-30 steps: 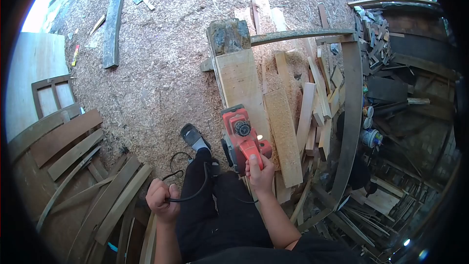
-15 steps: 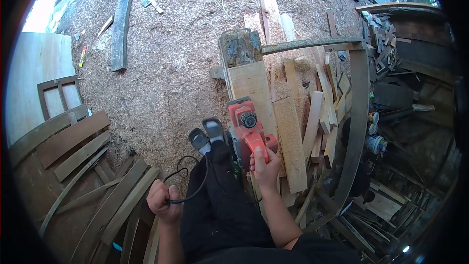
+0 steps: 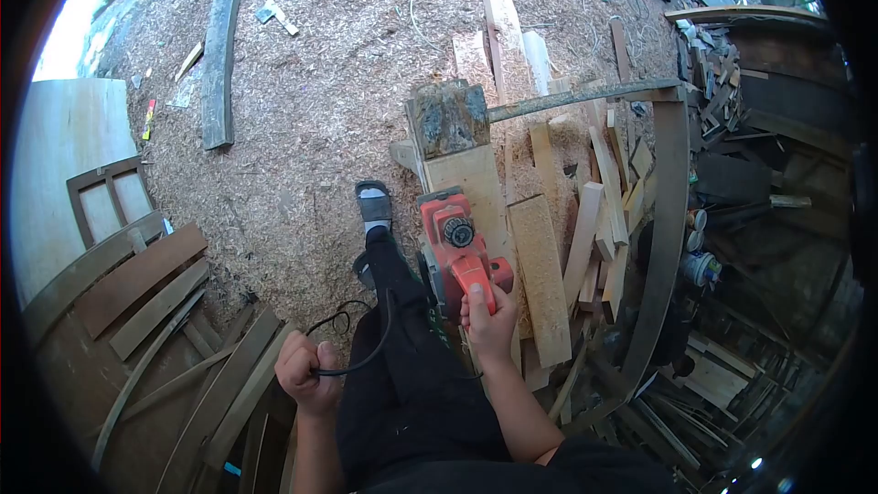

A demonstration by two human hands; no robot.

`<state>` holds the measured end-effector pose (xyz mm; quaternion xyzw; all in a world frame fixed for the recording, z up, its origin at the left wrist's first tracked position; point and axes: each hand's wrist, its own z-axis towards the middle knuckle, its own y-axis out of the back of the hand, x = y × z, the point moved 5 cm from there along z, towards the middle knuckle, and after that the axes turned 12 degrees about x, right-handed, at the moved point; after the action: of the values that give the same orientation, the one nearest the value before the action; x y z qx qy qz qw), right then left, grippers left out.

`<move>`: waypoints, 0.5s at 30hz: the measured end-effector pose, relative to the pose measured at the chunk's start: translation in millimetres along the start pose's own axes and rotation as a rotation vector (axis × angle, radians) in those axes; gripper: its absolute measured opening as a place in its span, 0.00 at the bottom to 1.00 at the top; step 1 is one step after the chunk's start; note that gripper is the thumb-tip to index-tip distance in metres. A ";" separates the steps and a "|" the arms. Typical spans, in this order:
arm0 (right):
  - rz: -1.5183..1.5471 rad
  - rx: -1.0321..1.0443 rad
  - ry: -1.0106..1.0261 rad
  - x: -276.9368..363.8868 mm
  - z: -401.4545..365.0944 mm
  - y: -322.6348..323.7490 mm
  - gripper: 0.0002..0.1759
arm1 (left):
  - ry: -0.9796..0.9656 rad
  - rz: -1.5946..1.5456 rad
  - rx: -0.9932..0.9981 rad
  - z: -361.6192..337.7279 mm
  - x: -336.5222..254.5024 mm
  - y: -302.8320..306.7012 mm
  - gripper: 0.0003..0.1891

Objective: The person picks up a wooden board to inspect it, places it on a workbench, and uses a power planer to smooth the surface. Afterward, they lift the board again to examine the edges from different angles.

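My right hand is wrapped round the handle of a red electric planer. The planer rests on a pale wooden board that runs away from me, and its black knob faces up. At the board's far end sits a dark, weathered wood block. On the left, my left hand is closed round a black power cord, which loops across my legs and falls toward the ground. Part of the board is hidden under the planer and my right arm.
Several loose planks lie to the right of the board, beside a wooden frame. Dark boards are stacked at the left. Wood shavings cover the ground, where a long grey beam lies. Paint cans stand at the right.
One foot has stepped forward, leaving the other behind it. The planer has shifted only slightly in the view, and both hands keep their grip.
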<state>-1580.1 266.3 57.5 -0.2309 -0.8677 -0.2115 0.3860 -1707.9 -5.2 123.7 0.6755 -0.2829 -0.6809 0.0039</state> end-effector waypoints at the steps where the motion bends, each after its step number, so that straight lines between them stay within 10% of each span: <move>1: 0.014 0.006 0.007 1.7 3.7 -2.0 0.20 | 0.001 0.000 0.003 5.1 -0.6 0.4 0.22; 15: 0.068 0.057 -0.008 36.4 35.2 -23.9 0.20 | 0.004 -0.008 -0.013 66.9 2.3 11.3 0.23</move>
<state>-1635.3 274.9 59.3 -0.2502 -0.8665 -0.1727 0.3960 -1774.1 9.9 121.2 0.6780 -0.2757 -0.6814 0.0061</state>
